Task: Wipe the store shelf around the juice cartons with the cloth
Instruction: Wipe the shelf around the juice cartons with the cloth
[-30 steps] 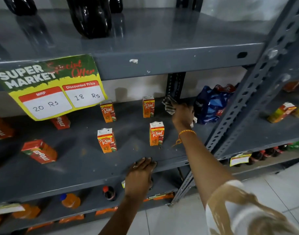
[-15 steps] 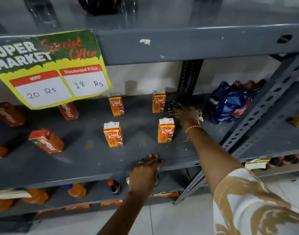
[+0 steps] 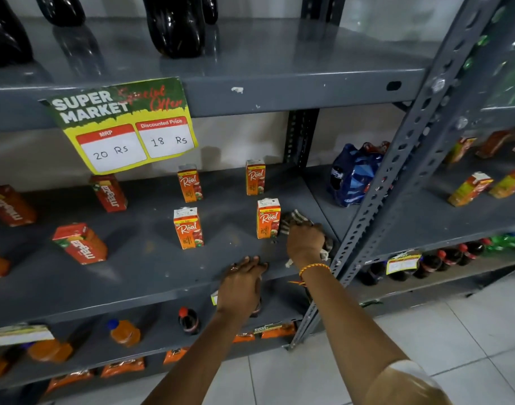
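The fingers of the right hand, just right of frame centre, are curled down over a striped cloth, which is bunched and pressed against the grey shelf. The cloth's far edge appears to touch the front right Real juice carton; a frayed corner pokes out near the wrist, where an orange thread bracelet is worn. The left hand, lower centre, is laid flat with fingers spread on the shelf's front lip, and nothing is held in it.

For a clean stroke, the cloth is best kept flat and drawn close along the carton's base, with light sideways pressure so the carton is not tipped. The left hand could be used to steady it.

Four upright Real cartons are counted at centre, two in front and two behind, including the front left carton. At the left of the frame, three red Maaza cartons are seen clearly. A blue shrink-wrapped bottle pack sits at the right. One price sign hangs at upper left.
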The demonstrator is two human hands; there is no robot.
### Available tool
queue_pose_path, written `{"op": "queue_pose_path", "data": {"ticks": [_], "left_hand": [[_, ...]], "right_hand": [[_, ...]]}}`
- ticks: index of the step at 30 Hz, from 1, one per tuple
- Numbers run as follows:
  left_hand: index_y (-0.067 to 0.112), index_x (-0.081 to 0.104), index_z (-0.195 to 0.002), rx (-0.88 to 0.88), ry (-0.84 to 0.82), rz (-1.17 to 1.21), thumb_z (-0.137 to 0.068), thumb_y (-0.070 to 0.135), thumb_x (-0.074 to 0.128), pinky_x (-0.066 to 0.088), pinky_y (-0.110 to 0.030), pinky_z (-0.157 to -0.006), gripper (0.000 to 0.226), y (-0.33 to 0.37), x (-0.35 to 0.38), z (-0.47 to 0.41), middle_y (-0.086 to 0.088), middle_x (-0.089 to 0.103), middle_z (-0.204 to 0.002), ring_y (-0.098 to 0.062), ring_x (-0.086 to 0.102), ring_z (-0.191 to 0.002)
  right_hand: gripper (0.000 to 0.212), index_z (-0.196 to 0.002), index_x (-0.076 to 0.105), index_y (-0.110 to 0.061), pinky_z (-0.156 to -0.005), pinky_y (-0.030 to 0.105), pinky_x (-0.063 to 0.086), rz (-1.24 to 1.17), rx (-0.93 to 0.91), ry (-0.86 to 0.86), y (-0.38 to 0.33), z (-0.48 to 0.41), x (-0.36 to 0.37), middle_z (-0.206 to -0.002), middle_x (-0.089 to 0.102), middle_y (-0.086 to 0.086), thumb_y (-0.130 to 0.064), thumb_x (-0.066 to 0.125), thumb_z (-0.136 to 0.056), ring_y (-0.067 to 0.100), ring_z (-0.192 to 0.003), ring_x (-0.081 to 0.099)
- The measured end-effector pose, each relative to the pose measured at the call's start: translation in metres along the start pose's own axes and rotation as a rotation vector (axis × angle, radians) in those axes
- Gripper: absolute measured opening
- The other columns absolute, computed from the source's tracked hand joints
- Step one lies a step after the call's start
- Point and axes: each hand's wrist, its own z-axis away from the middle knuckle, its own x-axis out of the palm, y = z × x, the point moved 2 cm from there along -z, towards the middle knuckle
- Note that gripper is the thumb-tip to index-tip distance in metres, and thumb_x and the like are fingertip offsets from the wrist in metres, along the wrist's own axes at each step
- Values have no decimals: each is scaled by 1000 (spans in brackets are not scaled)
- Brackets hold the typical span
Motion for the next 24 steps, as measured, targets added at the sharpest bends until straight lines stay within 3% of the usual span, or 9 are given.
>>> {"op": "queue_pose_path", "data": {"ticks": [9, 17, 24], "left_hand": [[21, 41, -136, 9, -29, -28, -92, 13, 47, 19, -31, -114, 45, -2, 0, 5, 1, 37, -148, -16, 26, -139], [13, 50, -129, -87, 60, 11, -86, 5, 56, 43, -38, -102, 44, -8, -11, 14, -9, 54, -135, -25, 49, -124], [7, 55, -123, -112, 82, -21, -75, -5, 63, 45, -41, -100, 50, -13, -18, 21, -14, 60, -126, -29, 53, -120]], "right_hand": [[42, -140, 48, -16, -100, 36, 44, -86, 26, -30, -6, 46, 7, -147, 43, 12, -17, 47, -97, 34, -129, 39], [57, -146, 35, -27, -94, 39, 49, -200, -64, -15, -13, 79, 9, -146, 41, 10, -14, 52, -93, 34, -130, 36], [47, -134, 54, -30, -90, 43, 50, -221, -216, -50, -17, 111, 1, -136, 54, 2, -12, 54, -90, 33, -127, 39]]}}
